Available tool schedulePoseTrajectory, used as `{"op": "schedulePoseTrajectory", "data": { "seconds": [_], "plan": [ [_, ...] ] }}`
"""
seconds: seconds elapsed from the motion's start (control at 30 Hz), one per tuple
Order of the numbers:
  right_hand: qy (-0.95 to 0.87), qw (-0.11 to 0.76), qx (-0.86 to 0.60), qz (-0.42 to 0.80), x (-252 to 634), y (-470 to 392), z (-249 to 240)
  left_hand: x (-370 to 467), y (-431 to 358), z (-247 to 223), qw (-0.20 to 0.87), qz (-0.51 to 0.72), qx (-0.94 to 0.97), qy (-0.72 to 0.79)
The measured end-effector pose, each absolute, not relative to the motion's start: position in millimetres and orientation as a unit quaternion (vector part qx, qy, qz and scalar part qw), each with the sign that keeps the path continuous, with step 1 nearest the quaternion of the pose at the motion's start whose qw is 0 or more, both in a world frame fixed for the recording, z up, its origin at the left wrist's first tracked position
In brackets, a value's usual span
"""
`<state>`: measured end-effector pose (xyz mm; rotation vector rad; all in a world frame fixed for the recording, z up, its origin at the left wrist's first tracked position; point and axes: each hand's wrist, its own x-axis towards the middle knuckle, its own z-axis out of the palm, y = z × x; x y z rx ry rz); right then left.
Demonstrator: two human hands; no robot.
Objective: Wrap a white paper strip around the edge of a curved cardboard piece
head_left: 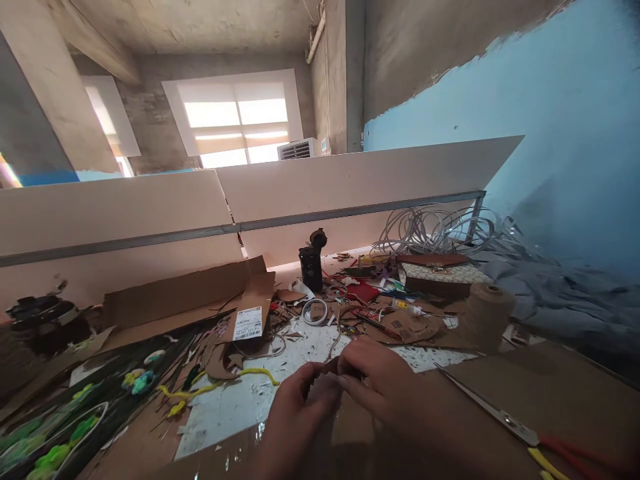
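My left hand (295, 413) and my right hand (383, 387) are close together at the lower middle. Between them is a small greyish piece with a zigzag edge (324, 388), pinched by the fingers of both. Its material is hard to make out, and my fingers cover part of it. Beneath my hands lies a brown cardboard sheet (220, 460). To the right of my right hand, scissors (500, 417) with red and yellow handles rest on cardboard, blades pointing away from me.
Scraps litter the white tabletop (220, 410), with a yellow cord (215, 385) at left. Farther back stand a black bottle (311, 267) with its lid up, a twine spool (489, 317), a patterned purse (443, 273) and coiled white strips (430, 230). A cardboard box piece (185, 293) lies left.
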<state>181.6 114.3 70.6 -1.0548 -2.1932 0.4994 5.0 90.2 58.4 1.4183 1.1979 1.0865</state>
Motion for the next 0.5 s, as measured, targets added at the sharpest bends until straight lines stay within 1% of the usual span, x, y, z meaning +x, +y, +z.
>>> {"op": "schedulePoseTrajectory", "data": {
  "seconds": [0.13, 0.5],
  "plan": [
    [-0.834, 0.319, -0.416, 0.173, 180.8, 112.8, 72.5, 6.4, 87.2, 59.9, 0.476, 0.45, 0.582, 0.482],
    [-0.833, 0.325, -0.411, 0.179, 181.1, 114.9, 68.9, 6.6, 82.8, 55.8, 0.45, 0.438, 0.595, 0.502]
  ]
}}
